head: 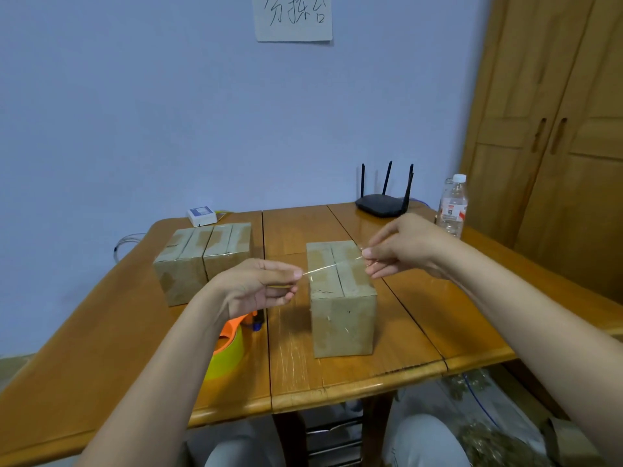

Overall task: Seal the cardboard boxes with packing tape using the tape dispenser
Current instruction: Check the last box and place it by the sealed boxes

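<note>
A clear strip of packing tape (332, 266) stretches between my two hands, just above the top of the nearer cardboard box (344, 318). My left hand (259, 286) pinches the strip's left end, and my right hand (401, 247) pinches its right end over the box's far right corner. That box stands upright on the wooden table (421, 335), its top seam running front to back. A second, wider cardboard box (199, 261) with tape across its top sits to the left. The orange tape dispenser (232, 342) with a yellow roll lies on the table under my left forearm, partly hidden.
A black router (384, 203) with several antennas and a plastic water bottle (453, 207) stand at the table's far right. A small white device (201, 216) sits at the far edge by the blue wall. A wooden wardrobe (556, 129) rises on the right.
</note>
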Demonstrator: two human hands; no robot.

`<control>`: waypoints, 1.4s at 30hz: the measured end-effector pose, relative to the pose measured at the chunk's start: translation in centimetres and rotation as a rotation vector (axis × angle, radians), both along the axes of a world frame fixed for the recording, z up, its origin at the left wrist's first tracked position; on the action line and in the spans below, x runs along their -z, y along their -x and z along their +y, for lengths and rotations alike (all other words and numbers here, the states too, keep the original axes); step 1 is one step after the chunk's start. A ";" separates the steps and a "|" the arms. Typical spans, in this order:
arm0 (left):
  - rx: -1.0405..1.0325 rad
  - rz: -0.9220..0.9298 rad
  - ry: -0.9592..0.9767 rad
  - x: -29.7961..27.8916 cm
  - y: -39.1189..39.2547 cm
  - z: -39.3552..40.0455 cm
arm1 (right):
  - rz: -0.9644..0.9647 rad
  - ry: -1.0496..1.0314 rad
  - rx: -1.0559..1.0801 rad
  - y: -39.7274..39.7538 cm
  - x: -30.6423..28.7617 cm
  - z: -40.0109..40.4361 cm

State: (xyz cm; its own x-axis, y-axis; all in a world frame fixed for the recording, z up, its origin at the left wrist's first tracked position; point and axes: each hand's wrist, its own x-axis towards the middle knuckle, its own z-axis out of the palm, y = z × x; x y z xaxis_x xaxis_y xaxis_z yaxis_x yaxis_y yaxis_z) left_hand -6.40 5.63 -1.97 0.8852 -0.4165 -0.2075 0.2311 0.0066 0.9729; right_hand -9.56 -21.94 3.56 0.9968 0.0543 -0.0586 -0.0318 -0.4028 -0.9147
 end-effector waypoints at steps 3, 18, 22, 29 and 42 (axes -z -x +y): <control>-0.004 0.065 -0.009 0.3 0.1 -0.1 | 0.069 -0.091 0.018 0.3 1.2 -0.7; -0.102 0.005 -0.172 0.6 0.7 -0.4 | 0.065 -0.213 0.123 0.7 3.4 -1.8; -0.124 0.024 -0.176 1.0 1.0 -0.5 | 0.033 -0.220 0.176 1.4 4.4 -1.6; -0.216 -0.045 -0.233 1.9 1.2 -0.8 | 0.049 -0.213 0.227 1.5 5.8 -1.7; -0.162 0.032 -0.169 2.7 1.0 -0.7 | 0.092 -0.223 0.196 0.5 5.5 -1.8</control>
State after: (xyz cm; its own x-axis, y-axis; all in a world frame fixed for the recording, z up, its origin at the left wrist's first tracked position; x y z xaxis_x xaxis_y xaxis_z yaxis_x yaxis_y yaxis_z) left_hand -7.41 4.94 -4.69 0.9295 -0.2265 -0.2911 0.2709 -0.1163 0.9555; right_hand -10.09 -23.78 -1.97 0.9806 -0.1172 -0.1571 -0.1757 -0.1700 -0.9697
